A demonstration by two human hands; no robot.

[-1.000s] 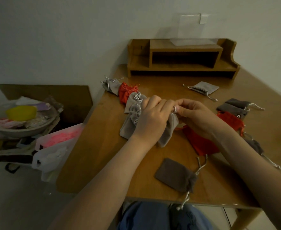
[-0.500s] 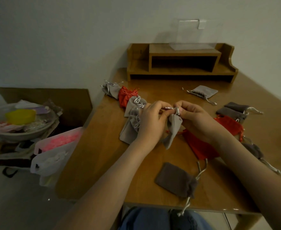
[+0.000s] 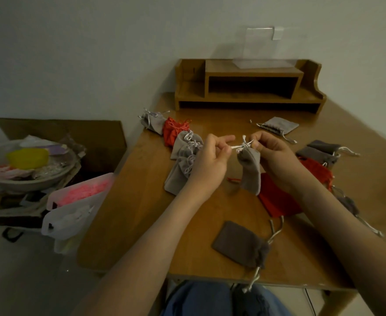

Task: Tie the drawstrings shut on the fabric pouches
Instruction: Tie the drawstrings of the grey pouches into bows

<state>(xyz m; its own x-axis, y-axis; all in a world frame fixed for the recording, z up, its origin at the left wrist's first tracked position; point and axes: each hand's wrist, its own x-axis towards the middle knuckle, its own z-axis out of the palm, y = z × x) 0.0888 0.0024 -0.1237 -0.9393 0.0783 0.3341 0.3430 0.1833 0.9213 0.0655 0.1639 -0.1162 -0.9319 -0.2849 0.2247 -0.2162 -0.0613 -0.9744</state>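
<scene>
Pouches lie across the counter: a tied grey-and-red cluster at ten o'clock from the hands, and others that appear not yet knotted from one to six o'clock, including a dark pouch at the near edge. Left hand and right hand hold the grey pouch above the counter's middle, with curled fingers on each side pinching one end of its drawstring. Half a second ago the hands were nearly touching. They have since drawn apart, the left toward nine o'clock, and the cord runs taut to a small knot at the gathered neck. Judgement: this knot is being cinched and is nearly done; several pouches remain.
</scene>
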